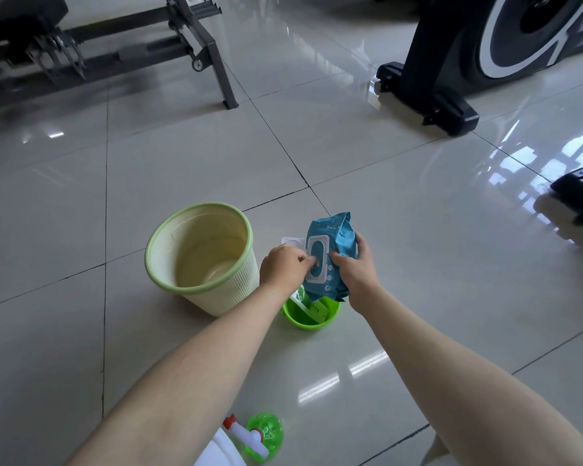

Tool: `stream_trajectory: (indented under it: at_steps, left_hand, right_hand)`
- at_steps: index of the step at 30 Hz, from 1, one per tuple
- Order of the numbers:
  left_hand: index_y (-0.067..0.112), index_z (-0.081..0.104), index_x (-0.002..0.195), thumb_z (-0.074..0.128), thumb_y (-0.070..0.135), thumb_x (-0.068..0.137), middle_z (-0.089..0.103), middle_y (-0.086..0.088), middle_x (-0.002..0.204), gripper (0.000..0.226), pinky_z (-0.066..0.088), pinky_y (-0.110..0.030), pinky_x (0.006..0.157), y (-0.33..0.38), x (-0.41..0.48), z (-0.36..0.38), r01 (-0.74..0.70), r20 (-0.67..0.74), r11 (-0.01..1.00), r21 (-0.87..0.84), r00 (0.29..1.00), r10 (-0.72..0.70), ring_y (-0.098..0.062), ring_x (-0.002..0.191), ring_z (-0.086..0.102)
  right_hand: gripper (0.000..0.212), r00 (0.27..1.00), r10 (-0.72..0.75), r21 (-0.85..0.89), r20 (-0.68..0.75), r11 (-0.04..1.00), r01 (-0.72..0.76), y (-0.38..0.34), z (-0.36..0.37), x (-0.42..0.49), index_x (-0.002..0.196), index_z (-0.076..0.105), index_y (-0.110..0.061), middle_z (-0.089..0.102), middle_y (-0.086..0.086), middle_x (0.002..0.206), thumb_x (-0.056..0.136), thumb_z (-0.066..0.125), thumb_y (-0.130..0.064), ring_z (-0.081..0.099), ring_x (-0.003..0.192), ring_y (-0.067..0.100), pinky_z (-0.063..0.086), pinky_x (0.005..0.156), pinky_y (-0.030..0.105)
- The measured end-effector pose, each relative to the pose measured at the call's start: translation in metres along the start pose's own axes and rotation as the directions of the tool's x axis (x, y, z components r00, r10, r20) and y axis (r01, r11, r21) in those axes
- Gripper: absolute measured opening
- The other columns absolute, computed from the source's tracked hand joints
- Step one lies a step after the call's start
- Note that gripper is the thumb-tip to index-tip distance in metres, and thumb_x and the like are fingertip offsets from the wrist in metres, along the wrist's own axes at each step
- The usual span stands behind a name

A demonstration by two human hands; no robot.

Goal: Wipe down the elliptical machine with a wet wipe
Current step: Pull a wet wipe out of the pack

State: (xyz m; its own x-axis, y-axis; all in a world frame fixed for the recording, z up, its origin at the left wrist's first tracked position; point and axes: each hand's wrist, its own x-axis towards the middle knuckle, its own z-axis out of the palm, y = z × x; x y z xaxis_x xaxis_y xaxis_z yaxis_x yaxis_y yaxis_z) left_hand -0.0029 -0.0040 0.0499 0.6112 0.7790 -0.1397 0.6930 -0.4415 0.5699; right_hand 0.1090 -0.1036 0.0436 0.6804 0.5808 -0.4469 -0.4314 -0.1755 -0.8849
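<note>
— What stands at the far left?

— A grey metal exercise frame (196, 31) at the top left, on the glossy tiled floor (182, 156); nearer in, a cream wastebasket (223, 297) with a pale green rim stands upright on the tiles; low down near the bottom edge lies a green spray bottle (261, 435) with a white trigger and an orange tip.

— And the hands?

— Both reach forward on bare forearms; the left hand (285, 267) has its fingers bent, the tips set at the white-framed opening on the face of a blue wet wipe pack (332, 250); whether they pinch a wipe I cannot tell; the pack's white lid flap (293, 243) stands open just behind that hand; the right hand (354, 269) grips the pack's right side, thumb across the front and fingers curled behind.

— Is the pack resting on anything?

— It is held upright in the air, just above a small bright green bucket (317, 322) that sits beside the wastebasket; some packets lie inside it, too small to read.

— Where is the machine?

— The elliptical machine (451, 45) stands at the top right, black with a white-ringed flywheel, well apart from both hands; a second black foot (579, 193) shows at the right edge.
</note>
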Motion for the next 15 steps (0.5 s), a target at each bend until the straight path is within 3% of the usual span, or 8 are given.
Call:
stream_trajectory:
  at_steps: [3,4,8,15]
  left_hand:
    - [0.023,0.08,0.082,0.073,0.034,0.085,0.068,0.0,0.089,0.014,0.051,-0.036,0.074,0.006,0.001,0.002,-0.032,-0.028,0.999,-0.019,0.999,0.032,-0.026,0.089,0.06]
    - [0.024,0.082,0.089,0.074,0.033,0.084,0.069,-0.001,0.094,0.013,0.053,-0.038,0.078,0.008,0.001,0.002,-0.032,-0.039,0.999,-0.039,0.999,0.031,-0.025,0.091,0.061]
    - [0.027,0.081,0.082,0.073,0.034,0.084,0.072,0.005,0.077,0.011,0.055,-0.038,0.071,0.01,-0.001,0.001,0.013,-0.052,0.998,-0.059,0.999,-0.016,-0.023,0.079,0.067]
    - [0.025,0.08,0.075,0.073,0.036,0.084,0.073,0.003,0.072,0.017,0.054,-0.038,0.07,0.009,-0.005,0.0,0.03,-0.021,0.998,-0.053,0.999,-0.031,-0.025,0.077,0.067]
  right_hand:
    - [0.054,1.0,0.006,0.028,-0.003,1.0,-0.006,-0.001,-0.001,0.001,0.134,0.046,-0.038,0.064,-0.001,0.121,0.096,0.061,-0.003,0.071,0.098,0.025,0.062,0.085,0.046]
    - [0.053,1.0,0.002,0.036,-0.001,0.999,-0.002,-0.001,-0.001,0.001,0.132,0.046,-0.038,0.065,-0.001,0.121,0.096,0.061,-0.003,0.07,0.098,0.025,0.062,0.083,0.044]
    - [0.054,1.0,-0.027,0.005,0.01,1.0,0.027,-0.001,0.002,0.001,0.13,0.046,-0.042,0.065,-0.001,0.124,0.094,0.061,-0.004,0.072,0.1,0.027,0.061,0.086,0.05]
    - [0.054,0.998,-0.057,0.027,-0.019,0.998,0.057,-0.002,0.005,-0.005,0.127,0.047,-0.045,0.066,-0.002,0.124,0.093,0.058,-0.005,0.071,0.102,0.027,0.06,0.087,0.055]
